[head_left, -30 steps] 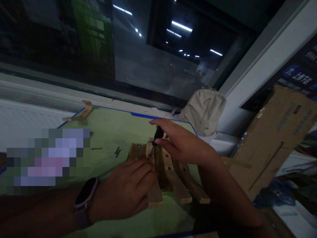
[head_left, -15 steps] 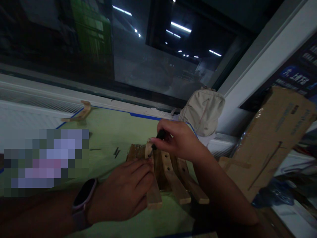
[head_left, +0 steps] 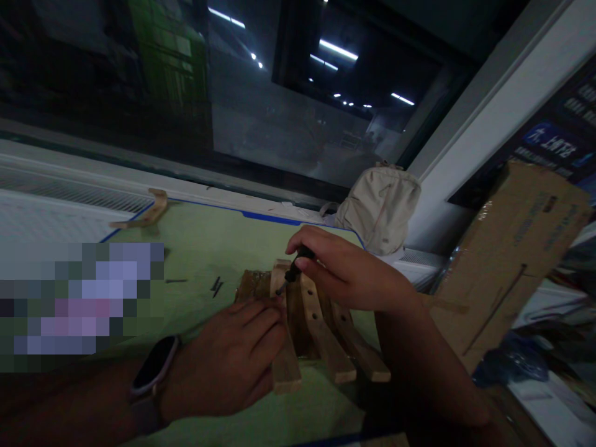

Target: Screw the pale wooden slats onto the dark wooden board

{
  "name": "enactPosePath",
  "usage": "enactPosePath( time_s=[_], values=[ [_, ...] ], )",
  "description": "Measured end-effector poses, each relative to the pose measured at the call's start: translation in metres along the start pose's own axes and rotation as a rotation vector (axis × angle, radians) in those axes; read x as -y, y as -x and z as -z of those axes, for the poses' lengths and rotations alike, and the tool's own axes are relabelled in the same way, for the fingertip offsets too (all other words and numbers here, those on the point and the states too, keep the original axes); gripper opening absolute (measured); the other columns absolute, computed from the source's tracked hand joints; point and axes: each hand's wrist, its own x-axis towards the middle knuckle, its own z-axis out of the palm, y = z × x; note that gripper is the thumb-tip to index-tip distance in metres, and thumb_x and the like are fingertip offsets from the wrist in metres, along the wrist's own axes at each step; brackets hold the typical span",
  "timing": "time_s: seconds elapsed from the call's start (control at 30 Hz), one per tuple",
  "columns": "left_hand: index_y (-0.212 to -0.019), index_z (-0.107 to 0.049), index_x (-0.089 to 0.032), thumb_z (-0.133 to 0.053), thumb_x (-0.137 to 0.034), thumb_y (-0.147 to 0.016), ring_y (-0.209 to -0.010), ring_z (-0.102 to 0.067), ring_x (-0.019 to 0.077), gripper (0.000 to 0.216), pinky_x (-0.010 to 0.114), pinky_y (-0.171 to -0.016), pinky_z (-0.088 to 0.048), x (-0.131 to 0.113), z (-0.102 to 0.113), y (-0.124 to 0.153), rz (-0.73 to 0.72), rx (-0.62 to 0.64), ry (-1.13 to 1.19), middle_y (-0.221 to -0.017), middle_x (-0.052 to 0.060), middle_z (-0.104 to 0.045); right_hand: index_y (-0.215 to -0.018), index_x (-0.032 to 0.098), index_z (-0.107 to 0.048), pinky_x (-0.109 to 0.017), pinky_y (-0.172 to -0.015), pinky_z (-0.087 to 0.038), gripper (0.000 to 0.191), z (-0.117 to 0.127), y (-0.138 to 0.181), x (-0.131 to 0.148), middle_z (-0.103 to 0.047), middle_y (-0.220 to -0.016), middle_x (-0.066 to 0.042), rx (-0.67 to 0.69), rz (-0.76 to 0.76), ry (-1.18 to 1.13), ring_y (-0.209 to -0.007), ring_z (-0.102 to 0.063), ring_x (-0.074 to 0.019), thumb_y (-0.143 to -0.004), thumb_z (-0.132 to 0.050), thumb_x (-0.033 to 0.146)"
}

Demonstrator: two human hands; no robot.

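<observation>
Dim scene, seen from above a green-topped bench [head_left: 205, 248] edged in blue along the far side. Right hand [head_left: 347, 273] closed around the dark handle of a small screwdriver [head_left: 293, 271], shaft slanting down and to the left, tip meeting the upper end of the leftmost slat. Left hand [head_left: 233, 360] resting flat on the near left part of a wooden assembly [head_left: 316, 323], fingers curled over its edge and fingertips just beside the screwdriver's tip; whether pinching anything small there, cannot tell. Dark smartwatch [head_left: 151, 372] on the left wrist. Assembly lying near the middle of the bench, toward its near edge: three pale curved slats fanning toward the viewer over a darker brown block, small holes visible along the middle slat.

A few dark screws [head_left: 215, 286] loose on the bench, left of the assembly and apart from it. Another curved wooden piece [head_left: 148, 214] at the far left corner. Beige cloth bag [head_left: 379, 208] slumped at the far right corner, by the window. Large cardboard box [head_left: 516, 248] to the right, dark print on its side too blurred to read. Blue sign [head_left: 554, 143] on the wall above it, bearing white characters, not legible. Pixelated patch over the left part of the bench.
</observation>
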Motion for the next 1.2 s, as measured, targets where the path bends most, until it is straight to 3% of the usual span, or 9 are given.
enactPosePath(
  time_s=[0.17,0.3,0.47,0.6,0.7,0.87,0.97,1.07,1.2],
  values=[
    [-0.099,-0.061,-0.013,-0.042,-0.023,-0.086,-0.104,-0.062,0.025,0.026,0.04,-0.089,-0.054,0.001,-0.001,0.001,-0.004,-0.007,0.018,-0.104,0.012,-0.069,-0.099,0.018,-0.057,-0.028,-0.077,-0.043,0.009,-0.006,-0.004,-0.005,-0.064,-0.097,-0.005,-0.125,0.023,-0.06,-0.086,-0.059,-0.0158,-0.091,-0.055,0.022],
    [-0.101,-0.061,-0.012,-0.042,-0.019,-0.084,-0.106,-0.062,0.0253,0.027,0.04,-0.09,-0.054,0.0,0.0,0.001,-0.002,-0.005,0.004,-0.105,0.012,-0.069,-0.087,0.018,-0.058,-0.026,-0.063,-0.036,0.019,-0.014,-0.01,-0.007,-0.062,-0.077,-0.003,-0.213,-0.11,0.18,-0.069,-0.056,-0.0152,-0.091,-0.056,0.037],
    [-0.098,-0.062,-0.012,-0.04,-0.021,-0.087,-0.102,-0.064,0.0255,0.026,0.04,-0.088,-0.055,-0.001,0.001,0.0,-0.008,-0.039,-0.001,-0.102,0.012,-0.07,-0.077,0.017,-0.057,-0.028,-0.058,-0.028,0.036,-0.012,-0.012,-0.003,-0.06,-0.066,-0.006,-0.102,-0.282,0.468,-0.064,-0.053,-0.0179,-0.096,-0.044,0.045],
    [-0.097,-0.063,-0.012,-0.038,-0.023,-0.091,-0.099,-0.064,0.0254,0.028,0.04,-0.084,-0.056,-0.002,0.001,-0.002,-0.008,-0.034,-0.004,-0.099,0.012,-0.07,-0.095,0.016,-0.054,-0.029,-0.063,-0.035,0.024,-0.008,-0.006,0.004,-0.063,-0.088,-0.009,-0.03,-0.229,0.293,-0.076,-0.055,-0.0199,-0.092,-0.053,0.04],
    [-0.096,-0.062,-0.012,-0.038,-0.024,-0.092,-0.097,-0.063,0.0249,0.028,0.04,-0.083,-0.056,-0.001,0.001,-0.002,-0.012,-0.039,0.013,-0.098,0.013,-0.069,-0.102,0.018,-0.05,-0.029,-0.071,-0.04,0.016,-0.006,-0.003,0.007,-0.06,-0.101,-0.008,0.005,-0.126,0.098,-0.085,-0.055,-0.0188,-0.088,-0.055,0.023],
    [-0.096,-0.062,-0.013,-0.036,-0.026,-0.093,-0.093,-0.063,0.0241,0.029,0.039,-0.081,-0.055,-0.001,0.002,-0.002,-0.012,-0.036,0.005,-0.095,0.012,-0.069,-0.091,0.019,-0.053,-0.028,-0.072,-0.041,0.013,-0.004,-0.003,0.008,-0.059,-0.091,-0.004,0.022,-0.078,-0.012,-0.082,-0.053,-0.0163,-0.084,-0.051,0.007],
    [-0.096,-0.063,-0.014,-0.034,-0.026,-0.093,-0.095,-0.063,0.0237,0.031,0.039,-0.082,-0.056,-0.002,0.001,-0.002,0.002,-0.056,-0.004,-0.095,0.011,-0.069,-0.085,0.018,-0.057,-0.026,-0.067,-0.038,0.005,-0.004,-0.003,0.005,-0.061,-0.084,-0.003,-0.002,-0.107,0.027,-0.076,-0.054,-0.0153,-0.084,-0.062,0.017],
    [-0.096,-0.063,-0.014,-0.036,-0.027,-0.093,-0.095,-0.065,0.0227,0.03,0.037,-0.083,-0.056,-0.003,-0.001,-0.002,0.004,-0.114,-0.026,-0.095,0.01,-0.071,-0.073,0.017,-0.057,-0.025,-0.059,-0.032,0.022,-0.006,-0.004,0.0,-0.058,-0.071,-0.001,-0.036,-0.162,0.147,-0.065,-0.05,-0.0135,-0.083,-0.068,0.033],
    [-0.095,-0.063,-0.012,-0.037,-0.026,-0.093,-0.095,-0.067,0.0239,0.029,0.037,-0.084,-0.057,-0.002,-0.002,-0.004,-0.001,-0.113,-0.044,-0.095,0.011,-0.071,-0.062,0.018,-0.05,-0.026,-0.054,-0.024,0.04,-0.01,-0.009,-0.006,-0.047,-0.056,0.002,-0.073,-0.223,0.249,-0.054,-0.041,-0.0108,-0.089,-0.058,0.046]
  ],
)
